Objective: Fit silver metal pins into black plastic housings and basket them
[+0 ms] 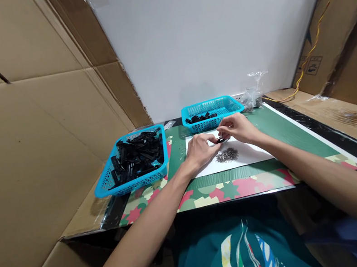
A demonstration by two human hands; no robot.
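Observation:
My left hand [201, 149] rests over the white sheet [254, 152], its thumb and fingers closed on a small black plastic part [221, 140]. Close against it, my right hand [237, 127] is pinched at the same part; whatever lies between those fingertips is too small to make out. Just in front of both hands a pile of tiny metal pieces [227, 155] lies on the sheet. To the left, a blue basket [105, 188] is heaped with black plastic parts [139, 154]. Behind the hands stands a second blue basket [229, 105] holding fewer black parts [200, 117].
Clear plastic bags [252, 98] stand beside the rear basket. A green patterned mat [303, 134] covers the tabletop. Cardboard walls [41, 121] rise at left and right, a white panel [195, 34] at the back. A yellow cable [317, 26] hangs at right.

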